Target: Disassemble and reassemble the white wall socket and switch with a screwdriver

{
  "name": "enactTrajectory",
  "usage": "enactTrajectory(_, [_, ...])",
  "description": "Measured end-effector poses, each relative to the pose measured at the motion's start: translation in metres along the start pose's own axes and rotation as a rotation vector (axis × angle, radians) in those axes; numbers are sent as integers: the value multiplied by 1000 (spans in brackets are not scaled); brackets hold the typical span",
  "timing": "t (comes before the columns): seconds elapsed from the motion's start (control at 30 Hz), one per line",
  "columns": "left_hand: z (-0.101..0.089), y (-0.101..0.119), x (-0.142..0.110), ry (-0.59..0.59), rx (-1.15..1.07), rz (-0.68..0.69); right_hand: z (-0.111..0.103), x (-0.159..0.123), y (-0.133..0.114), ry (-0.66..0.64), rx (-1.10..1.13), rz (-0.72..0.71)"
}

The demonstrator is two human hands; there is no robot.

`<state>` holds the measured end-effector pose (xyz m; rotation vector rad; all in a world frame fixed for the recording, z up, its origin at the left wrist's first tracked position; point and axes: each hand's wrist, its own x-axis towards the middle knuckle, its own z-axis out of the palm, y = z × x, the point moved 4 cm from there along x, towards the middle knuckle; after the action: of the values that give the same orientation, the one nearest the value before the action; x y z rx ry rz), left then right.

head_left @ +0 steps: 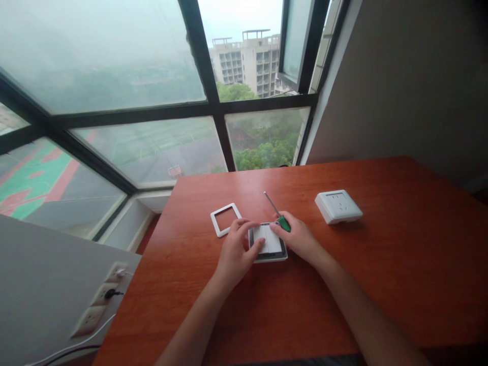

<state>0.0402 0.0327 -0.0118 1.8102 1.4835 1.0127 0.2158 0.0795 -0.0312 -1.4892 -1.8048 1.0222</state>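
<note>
A white two-rocker wall switch [271, 240] with a dark inner border lies on the table in front of me. My left hand [238, 246] grips its left side, the thumb on the white rocker and the fingers at the far left edge. In my right hand [295, 235] is a screwdriver [284, 222] with a green handle, its metal shaft pointing away and up to the left. The right thumb also rests at the switch's far right corner. Just beyond my left fingers lies a white square cover frame [214, 217], flat on the table.
To the right on the reddish-brown wooden table [400, 244] sits a white socket box [338, 207]. Windows [152, 147] rise behind the far edge. Wall sockets [99, 294] with plugs and cables are at the lower left.
</note>
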Motion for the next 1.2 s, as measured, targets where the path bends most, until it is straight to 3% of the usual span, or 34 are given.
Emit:
enactTrajectory(0.37, [0,0,0,-33,-6,2,-1,0,-1,0,-2,2])
enactTrajectory(0.6, [-8,6,-1,-170,70,106,0,0,0,2,8,-6])
enactTrajectory(1.2, [-10,3,5,-137,94,190,-1,0,0,0,-9,-12])
